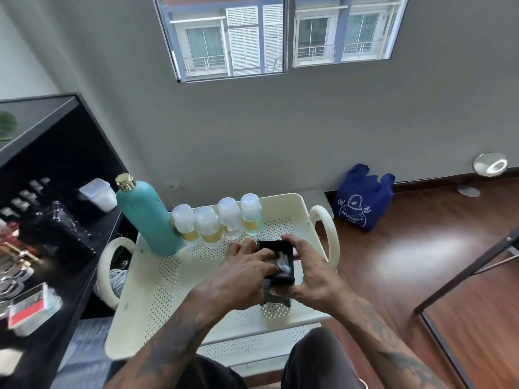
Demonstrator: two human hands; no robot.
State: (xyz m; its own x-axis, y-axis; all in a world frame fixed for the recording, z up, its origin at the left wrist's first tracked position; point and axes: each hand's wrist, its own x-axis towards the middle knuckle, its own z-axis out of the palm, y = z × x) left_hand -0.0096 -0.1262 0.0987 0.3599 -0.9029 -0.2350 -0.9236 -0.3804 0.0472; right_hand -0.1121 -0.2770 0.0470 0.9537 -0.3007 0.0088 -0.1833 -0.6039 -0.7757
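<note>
Four small clear-capped bottles stand finished at twelve o'clock; right hand grips the small black box, left hand pinches a crumpled white wipe into it. Wiping looks midway.

the blue bag on the floor by the wall carries white print reading "reusable bag" under a drawn bag; no other text is legible.

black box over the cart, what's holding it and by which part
Both hands hold the black box: the right hand grips its right side and near end, the left hand clasps its left edge, thumb on a white wad.
</note>
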